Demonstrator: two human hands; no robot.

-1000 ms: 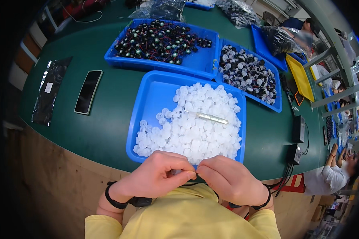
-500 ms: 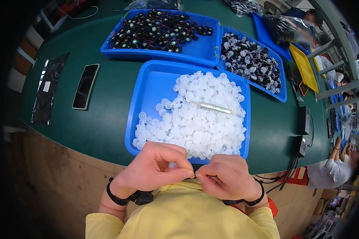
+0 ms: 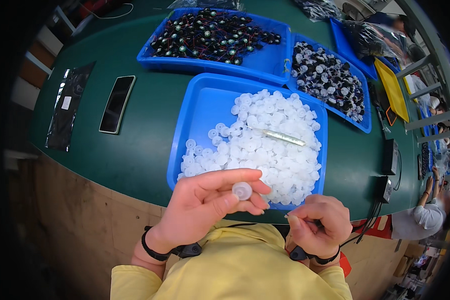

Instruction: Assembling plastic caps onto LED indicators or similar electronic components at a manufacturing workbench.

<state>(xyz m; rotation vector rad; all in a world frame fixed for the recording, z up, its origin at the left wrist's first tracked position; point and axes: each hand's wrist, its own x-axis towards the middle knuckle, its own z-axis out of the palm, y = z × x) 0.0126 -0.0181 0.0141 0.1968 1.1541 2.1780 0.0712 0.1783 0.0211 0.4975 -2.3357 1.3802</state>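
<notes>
Pinching a small translucent white plastic cap (image 3: pixel 242 190) in my left hand (image 3: pixel 205 205), right hand (image 3: pixel 319 225) curled closed, I judge that light grip could drop it.

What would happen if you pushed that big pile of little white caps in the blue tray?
The white caps lie loose in a heap, so they would probably slide and scatter rather than move together. They look like small thin plastic, likely very light; the left hand pinches one cap with just its fingertips. Being round, strays might roll, though the blue tray has walls.
</notes>
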